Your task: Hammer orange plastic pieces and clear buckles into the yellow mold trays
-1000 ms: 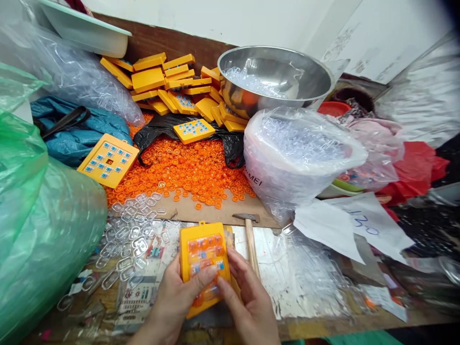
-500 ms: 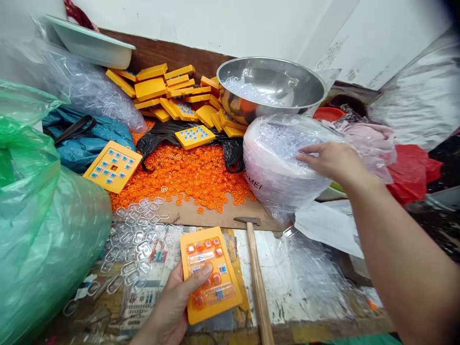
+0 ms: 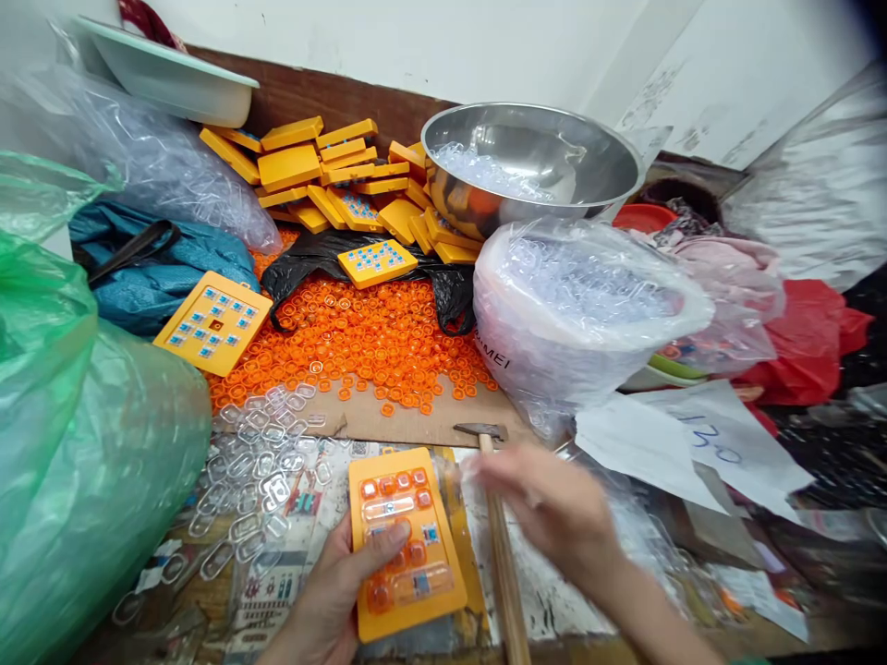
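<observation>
In the head view, the left grip (image 3: 346, 573) is closed on the yellow switch panel (image 3: 440, 552), thumb pressed across its face, apparently keeping it steady with the capped side turned up. And the right grip (image 3: 554, 503), blurred, hovers just beside that panel, fingertips crossing in front of the hammer (image 3: 500, 545); whether they pinch anything, I can't tell! Clear frames (image 3: 270, 462) lie left of the left grip, loose orange caps (image 3: 367, 342) beyond it, all seemingly spread for easy reach.
</observation>
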{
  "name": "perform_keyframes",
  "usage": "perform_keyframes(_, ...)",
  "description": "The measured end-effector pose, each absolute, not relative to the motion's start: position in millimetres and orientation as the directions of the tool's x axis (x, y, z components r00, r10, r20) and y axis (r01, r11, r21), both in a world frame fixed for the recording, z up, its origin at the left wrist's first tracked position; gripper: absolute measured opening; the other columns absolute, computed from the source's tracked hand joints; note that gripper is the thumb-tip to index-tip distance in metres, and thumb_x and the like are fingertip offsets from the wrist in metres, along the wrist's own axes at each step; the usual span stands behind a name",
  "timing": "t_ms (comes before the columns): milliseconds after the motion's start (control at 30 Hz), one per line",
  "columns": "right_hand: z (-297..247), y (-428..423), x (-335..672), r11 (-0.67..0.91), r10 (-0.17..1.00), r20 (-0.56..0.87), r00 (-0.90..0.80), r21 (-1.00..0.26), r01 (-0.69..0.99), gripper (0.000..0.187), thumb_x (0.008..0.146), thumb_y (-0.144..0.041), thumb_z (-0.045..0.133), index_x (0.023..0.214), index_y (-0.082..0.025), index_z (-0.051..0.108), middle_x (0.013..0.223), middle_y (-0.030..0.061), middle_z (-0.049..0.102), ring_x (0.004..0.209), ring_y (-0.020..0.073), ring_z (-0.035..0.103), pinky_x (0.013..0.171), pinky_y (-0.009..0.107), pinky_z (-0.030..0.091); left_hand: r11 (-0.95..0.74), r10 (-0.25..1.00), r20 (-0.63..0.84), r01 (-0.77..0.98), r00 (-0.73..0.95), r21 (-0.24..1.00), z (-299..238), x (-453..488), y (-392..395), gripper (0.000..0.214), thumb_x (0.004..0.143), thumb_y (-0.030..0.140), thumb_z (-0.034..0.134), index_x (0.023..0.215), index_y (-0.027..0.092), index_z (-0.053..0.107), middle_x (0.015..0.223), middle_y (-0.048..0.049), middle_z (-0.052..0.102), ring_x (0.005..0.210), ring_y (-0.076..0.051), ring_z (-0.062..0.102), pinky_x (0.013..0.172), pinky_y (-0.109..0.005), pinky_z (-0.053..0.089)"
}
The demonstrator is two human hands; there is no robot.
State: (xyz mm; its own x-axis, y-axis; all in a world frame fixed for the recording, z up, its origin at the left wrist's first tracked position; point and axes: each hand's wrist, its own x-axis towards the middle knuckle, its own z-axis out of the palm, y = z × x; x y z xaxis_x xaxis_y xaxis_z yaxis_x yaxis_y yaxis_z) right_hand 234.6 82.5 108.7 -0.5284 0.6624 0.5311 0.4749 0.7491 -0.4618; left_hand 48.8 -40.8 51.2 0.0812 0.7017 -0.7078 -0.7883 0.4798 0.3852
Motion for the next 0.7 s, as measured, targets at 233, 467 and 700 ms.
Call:
perform_keyframes(233,50,21,228,0.381,0.878,0.230,-0.419,-0.865,0.325,0.017,0.090,-0.015,0.058,0.094,-0.025,0.071,0.086,0.0019,0.075,0.077,0.0153,0.073,0.066,0.021,0.060,0.481,0.706,-0.707,-0.759,0.040,0.438,52,49,-37,0.056,0.060,0.030,0.090,0.106,0.010,0.066,0.104,-0.0172,0.076,0.088,-0.033,0.074,0.080,-0.040,0.059)
perform_keyframes(467,14,-5,217,0.172,0.983,0.142,-0.115,-0.934,0.314,0.014,0.092,-0.027,0.059,0.101,-0.022,0.068,0.092,0.0075,0.072,0.076,0.0174,0.073,0.059,0.023,0.060,0.440,0.724,-0.689,-0.747,-0.034,0.498,57,59,-35,0.059,0.058,0.032,0.091,0.107,0.011,0.066,0.105,-0.0175,0.076,0.091,-0.035,0.073,0.080,-0.041,0.059)
perform_keyframes(700,18,-12,226,0.397,0.917,0.346,-0.201,-0.847,0.354,0.027,0.082,-0.017,0.069,0.105,-0.029,0.076,0.092,0.0063,0.069,0.083,0.0159,0.068,0.074,0.022,0.057,0.410,0.719,-0.693,-0.773,-0.053,0.485,60,60,-35,0.054,0.060,0.030,0.089,0.104,0.012,0.064,0.100,-0.0153,0.077,0.088,-0.032,0.074,0.078,-0.037,0.060)
